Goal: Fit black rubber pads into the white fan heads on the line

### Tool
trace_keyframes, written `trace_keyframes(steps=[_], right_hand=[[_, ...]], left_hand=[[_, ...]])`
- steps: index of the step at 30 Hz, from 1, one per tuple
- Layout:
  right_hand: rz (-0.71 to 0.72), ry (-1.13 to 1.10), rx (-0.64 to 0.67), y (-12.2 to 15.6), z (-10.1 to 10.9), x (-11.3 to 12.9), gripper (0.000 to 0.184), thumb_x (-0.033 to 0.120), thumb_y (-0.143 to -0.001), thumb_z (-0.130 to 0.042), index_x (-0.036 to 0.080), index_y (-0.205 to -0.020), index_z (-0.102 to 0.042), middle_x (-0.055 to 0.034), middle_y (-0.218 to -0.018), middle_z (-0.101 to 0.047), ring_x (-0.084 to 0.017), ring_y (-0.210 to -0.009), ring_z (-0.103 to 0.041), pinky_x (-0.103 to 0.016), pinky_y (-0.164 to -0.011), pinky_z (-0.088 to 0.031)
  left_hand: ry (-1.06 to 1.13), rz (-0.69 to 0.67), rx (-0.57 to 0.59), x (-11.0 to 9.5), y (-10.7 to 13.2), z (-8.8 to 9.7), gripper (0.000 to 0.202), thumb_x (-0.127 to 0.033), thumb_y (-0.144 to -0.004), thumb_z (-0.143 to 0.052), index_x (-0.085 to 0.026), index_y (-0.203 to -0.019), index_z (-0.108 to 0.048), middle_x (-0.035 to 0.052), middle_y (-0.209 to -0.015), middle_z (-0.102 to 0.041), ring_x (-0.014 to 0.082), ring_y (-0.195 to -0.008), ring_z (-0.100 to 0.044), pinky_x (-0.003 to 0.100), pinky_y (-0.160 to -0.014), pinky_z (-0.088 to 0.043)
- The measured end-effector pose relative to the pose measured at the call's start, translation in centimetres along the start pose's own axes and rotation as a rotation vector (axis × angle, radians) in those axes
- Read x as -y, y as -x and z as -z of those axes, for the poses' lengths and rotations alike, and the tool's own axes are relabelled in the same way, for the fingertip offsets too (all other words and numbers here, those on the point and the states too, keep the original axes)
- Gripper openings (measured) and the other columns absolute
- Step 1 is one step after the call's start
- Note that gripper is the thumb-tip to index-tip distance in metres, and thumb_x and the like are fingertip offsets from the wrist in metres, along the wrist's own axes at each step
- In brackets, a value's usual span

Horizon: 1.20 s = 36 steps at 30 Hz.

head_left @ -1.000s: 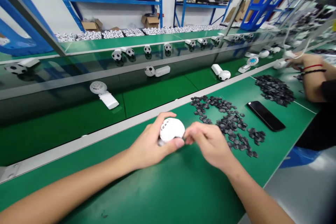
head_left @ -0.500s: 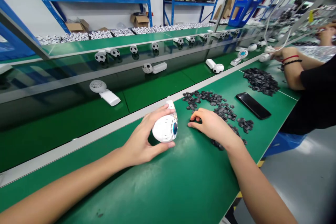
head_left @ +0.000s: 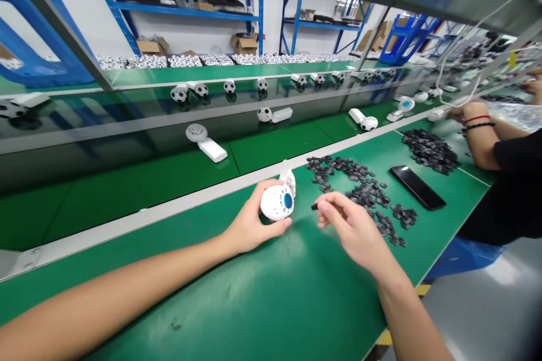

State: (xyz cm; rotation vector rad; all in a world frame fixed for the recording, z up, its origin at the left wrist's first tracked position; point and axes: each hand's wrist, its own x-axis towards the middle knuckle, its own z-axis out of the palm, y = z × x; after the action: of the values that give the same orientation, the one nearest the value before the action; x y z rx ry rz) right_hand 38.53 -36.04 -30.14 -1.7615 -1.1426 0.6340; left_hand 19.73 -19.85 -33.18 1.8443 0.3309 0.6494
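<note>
My left hand (head_left: 253, 225) grips a white handheld fan (head_left: 271, 203) by its round head, just above the green table (head_left: 237, 304). The fan's blue centre faces right, and its handle points away from me, partly hidden behind the head. Pinched between the thumb and fingers of my right hand (head_left: 345, 223) is a small black plastic piece (head_left: 314, 206), a short way right of the fan and not touching it. Loose black plastic pieces (head_left: 368, 194) lie spread on the table beyond and beside my right hand.
A black phone (head_left: 417, 186) lies right of the pieces, near a larger black pile (head_left: 429, 149). Past the pale rail (head_left: 169, 207), white fans (head_left: 213, 150) and football-patterned ones (head_left: 369, 123) rest on the green belt (head_left: 262, 149). At right, a co-worker's arm (head_left: 480, 130) reaches over the table.
My right hand has lifted from the table with a black piece now showing in its pinch. The fan in my left hand has turned so its blue centre shows more. The camera view has shifted.
</note>
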Motion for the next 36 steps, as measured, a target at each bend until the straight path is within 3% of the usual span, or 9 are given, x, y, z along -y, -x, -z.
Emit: trace_keyframes(steps=[5,9,13,17,21,25,31,33,36], right_hand=[[-0.063,-0.230,0.052,2.7,-2.3,1.3,0.024,0.046,-0.099,-0.067,0.022,-0.100,-0.072,-0.0025,-0.092,-0.072,-0.017,-0.079,-0.072,-0.025,-0.073,-0.062],[-0.060,-0.267,-0.012,3.0,-3.2,1.2,0.022,0.044,-0.098,-0.070,0.023,-0.098,-0.074,-0.0015,-0.088,-0.073,-0.015,-0.074,-0.072,-0.023,-0.070,-0.063],[-0.057,-0.251,-0.012,2.8,-3.5,0.6,0.021,0.043,-0.097,-0.071,0.023,-0.100,-0.076,-0.0021,-0.093,-0.075,-0.016,-0.079,-0.074,-0.025,-0.074,-0.063],[-0.004,-0.059,-0.021,3.1,-3.4,0.4,0.016,0.040,-0.099,-0.069,0.026,-0.103,-0.076,-0.0012,-0.099,-0.076,-0.017,-0.088,-0.073,-0.026,-0.078,-0.058],[0.018,0.134,0.174,4.9,-3.8,0.4,0.018,0.036,-0.106,-0.058,0.028,-0.103,-0.073,0.0003,-0.096,-0.073,-0.016,-0.084,-0.067,-0.028,-0.071,-0.050],[0.069,0.131,0.323,7.7,-3.7,-0.3,0.020,0.028,-0.109,-0.051,0.028,-0.108,-0.071,-0.0009,-0.097,-0.070,-0.017,-0.089,-0.065,-0.030,-0.078,-0.049],[0.220,0.287,0.523,11.6,-2.1,-1.0,0.021,0.033,-0.101,-0.068,0.032,-0.122,-0.067,-0.0034,-0.108,-0.068,-0.021,-0.095,-0.061,-0.041,-0.091,-0.047],[0.214,0.376,0.548,12.3,-1.9,-0.8,0.015,0.034,-0.102,-0.067,0.031,-0.117,-0.067,-0.0042,-0.109,-0.066,-0.022,-0.095,-0.060,-0.043,-0.093,-0.046],[0.174,0.349,0.561,12.1,-1.6,-0.7,0.006,0.030,-0.105,-0.060,0.028,-0.105,-0.066,-0.0039,-0.106,-0.066,-0.020,-0.094,-0.061,-0.037,-0.087,-0.049]], left_hand=[[-0.194,-0.097,0.072,-0.4,0.8,-0.4,0.069,-0.023,-0.081,-0.078,-0.028,-0.141,-0.046,0.0032,-0.122,-0.070,0.0205,-0.097,-0.069,0.030,-0.085,-0.053],[-0.252,-0.117,0.040,-0.5,1.2,-0.6,0.071,-0.022,-0.080,-0.078,-0.030,-0.143,-0.046,0.0026,-0.129,-0.069,0.0206,-0.101,-0.070,0.030,-0.086,-0.054],[-0.312,-0.110,0.049,-0.4,1.3,-0.5,0.073,-0.024,-0.079,-0.078,-0.032,-0.144,-0.045,0.0029,-0.132,-0.068,0.0230,-0.105,-0.071,0.033,-0.088,-0.055],[-0.319,-0.103,0.026,-0.2,1.0,-0.1,0.072,-0.028,-0.081,-0.079,-0.030,-0.144,-0.044,0.0040,-0.133,-0.068,0.0242,-0.108,-0.071,0.035,-0.095,-0.054],[-0.284,-0.123,0.010,0.4,0.6,0.4,0.069,-0.028,-0.083,-0.078,-0.026,-0.143,-0.045,0.0070,-0.138,-0.065,0.0251,-0.114,-0.069,0.036,-0.101,-0.052],[-0.261,-0.137,0.018,0.6,0.4,0.7,0.068,-0.028,-0.083,-0.077,-0.025,-0.143,-0.044,0.0084,-0.142,-0.062,0.0265,-0.119,-0.067,0.037,-0.103,-0.051],[-0.280,-0.120,0.063,0.6,0.4,0.7,0.070,-0.027,-0.083,-0.078,-0.025,-0.144,-0.044,0.0059,-0.138,-0.062,0.0209,-0.107,-0.068,0.031,-0.092,-0.051],[-0.285,-0.113,0.073,0.5,0.3,0.6,0.070,-0.027,-0.083,-0.078,-0.025,-0.144,-0.043,0.0054,-0.137,-0.062,0.0203,-0.105,-0.068,0.030,-0.091,-0.051],[-0.301,-0.108,0.079,0.5,0.3,0.6,0.070,-0.028,-0.083,-0.078,-0.026,-0.144,-0.043,0.0052,-0.138,-0.062,0.0206,-0.105,-0.068,0.030,-0.091,-0.051]])
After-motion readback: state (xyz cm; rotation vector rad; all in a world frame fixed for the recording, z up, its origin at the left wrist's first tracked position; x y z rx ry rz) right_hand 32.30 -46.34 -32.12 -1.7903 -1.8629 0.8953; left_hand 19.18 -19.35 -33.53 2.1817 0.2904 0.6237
